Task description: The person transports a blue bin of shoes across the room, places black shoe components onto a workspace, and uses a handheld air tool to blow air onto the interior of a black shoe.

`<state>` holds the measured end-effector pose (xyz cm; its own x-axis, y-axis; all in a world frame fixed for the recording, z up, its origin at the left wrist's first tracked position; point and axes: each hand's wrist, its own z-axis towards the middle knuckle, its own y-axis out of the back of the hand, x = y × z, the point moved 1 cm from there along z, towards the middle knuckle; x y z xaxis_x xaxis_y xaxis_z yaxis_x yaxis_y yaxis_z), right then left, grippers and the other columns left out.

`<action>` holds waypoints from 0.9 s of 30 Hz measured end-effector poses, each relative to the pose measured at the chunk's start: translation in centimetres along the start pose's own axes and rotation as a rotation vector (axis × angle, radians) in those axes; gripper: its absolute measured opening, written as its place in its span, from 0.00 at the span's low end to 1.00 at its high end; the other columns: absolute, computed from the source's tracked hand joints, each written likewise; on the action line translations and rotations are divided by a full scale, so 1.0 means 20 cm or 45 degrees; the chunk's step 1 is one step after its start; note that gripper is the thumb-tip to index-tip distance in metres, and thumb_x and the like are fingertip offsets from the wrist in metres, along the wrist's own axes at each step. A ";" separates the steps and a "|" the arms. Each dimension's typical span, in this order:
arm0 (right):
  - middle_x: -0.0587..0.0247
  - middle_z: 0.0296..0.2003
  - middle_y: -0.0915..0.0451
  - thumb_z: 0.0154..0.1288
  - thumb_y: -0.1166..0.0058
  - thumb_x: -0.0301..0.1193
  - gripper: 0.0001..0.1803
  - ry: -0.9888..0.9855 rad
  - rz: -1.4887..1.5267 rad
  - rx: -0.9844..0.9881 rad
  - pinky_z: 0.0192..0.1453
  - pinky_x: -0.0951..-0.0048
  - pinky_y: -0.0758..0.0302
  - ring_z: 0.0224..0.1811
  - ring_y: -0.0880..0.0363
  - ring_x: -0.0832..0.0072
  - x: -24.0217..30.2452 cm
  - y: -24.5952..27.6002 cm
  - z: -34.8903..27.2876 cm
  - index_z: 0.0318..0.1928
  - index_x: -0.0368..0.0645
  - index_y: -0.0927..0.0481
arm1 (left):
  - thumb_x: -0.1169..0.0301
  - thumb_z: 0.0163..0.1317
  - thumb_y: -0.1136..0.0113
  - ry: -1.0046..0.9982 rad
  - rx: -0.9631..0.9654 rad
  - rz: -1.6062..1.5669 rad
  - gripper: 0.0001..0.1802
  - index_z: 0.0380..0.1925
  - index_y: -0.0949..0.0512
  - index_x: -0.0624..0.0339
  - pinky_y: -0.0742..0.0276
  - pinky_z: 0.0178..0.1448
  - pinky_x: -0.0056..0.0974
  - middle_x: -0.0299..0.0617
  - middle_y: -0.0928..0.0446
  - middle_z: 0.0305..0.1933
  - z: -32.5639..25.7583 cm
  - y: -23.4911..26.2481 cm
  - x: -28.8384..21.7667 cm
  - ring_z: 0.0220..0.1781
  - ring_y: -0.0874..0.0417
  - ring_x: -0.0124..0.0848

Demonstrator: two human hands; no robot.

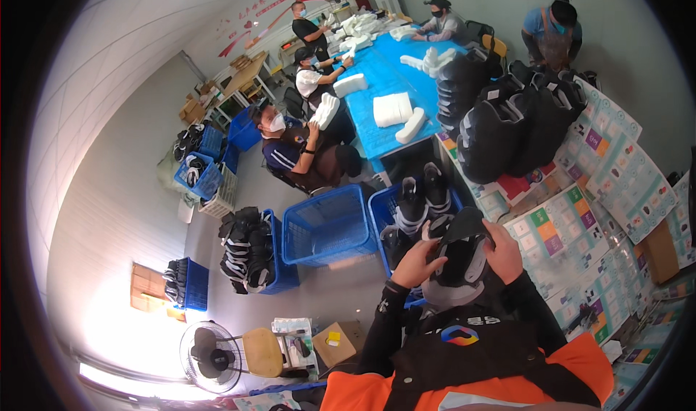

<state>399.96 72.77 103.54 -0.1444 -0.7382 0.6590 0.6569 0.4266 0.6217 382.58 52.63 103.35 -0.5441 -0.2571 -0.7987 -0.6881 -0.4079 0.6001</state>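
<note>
In front of my chest I hold a black padded piece (459,255) with a pale grey-white edge, its exact kind unclear. My left hand (416,264) grips its left side, thumb pointing inward. On its right side, my right hand (503,253) has the fingers curled around the upper edge. Just beyond my hands stands a blue crate (374,215) with several similar black and grey pieces (412,202). A grey rounded part (453,293) shows below the held piece, close to my apron.
A blue plastic crate (326,226) with a bare bottom stands left of the full one. Stacked black pieces (493,139) rise on the printed-sheet-covered bench (558,222) at right. Co-workers handle white foam pieces (392,109) around a blue table (384,63). A fan (210,354) stands lower left.
</note>
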 end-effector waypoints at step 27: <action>0.55 0.55 0.19 0.57 0.41 0.22 0.30 0.067 0.006 0.044 0.49 0.57 0.18 0.50 0.17 0.50 -0.04 -0.09 -0.12 0.63 0.48 0.22 | 0.66 0.74 0.41 0.248 -0.554 -0.934 0.47 0.80 0.62 0.60 0.19 0.33 0.34 0.44 0.16 0.31 0.10 0.22 0.25 0.27 0.15 0.31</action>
<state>400.72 71.32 100.75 -0.1018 -0.7623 0.6392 0.6312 0.4471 0.6338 375.78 51.31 102.15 0.0833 0.0728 -0.9939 -0.5662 -0.8173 -0.1073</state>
